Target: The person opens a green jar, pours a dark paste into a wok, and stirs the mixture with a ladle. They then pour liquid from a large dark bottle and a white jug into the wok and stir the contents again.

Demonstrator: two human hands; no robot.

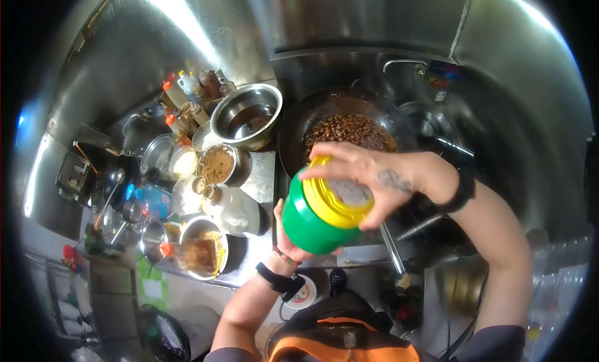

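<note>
A green plastic jar (306, 222) with a yellow screw lid (340, 206) is tilted in front of the wok. My left hand (286, 237) supports it from the left and below, fingers wrapped round its body and partly hidden behind it. Over the top, my right hand (374, 175) spans the lid, fingers at the far rim and thumb at the near right side. Just beyond the hands sits a wok (296, 134) holding a heap of small dark reddish-brown pieces (349, 128), partly covered by my right hand.
Left of the wok stands a steel bowl (274, 103) of dark liquid. Near it are a pot of brown powder (217, 164), a white jug (240, 212) and a container with brown contents (203, 253). Several sauce bottles (187, 84) line the back. A metal handle (393, 250) projects toward me.
</note>
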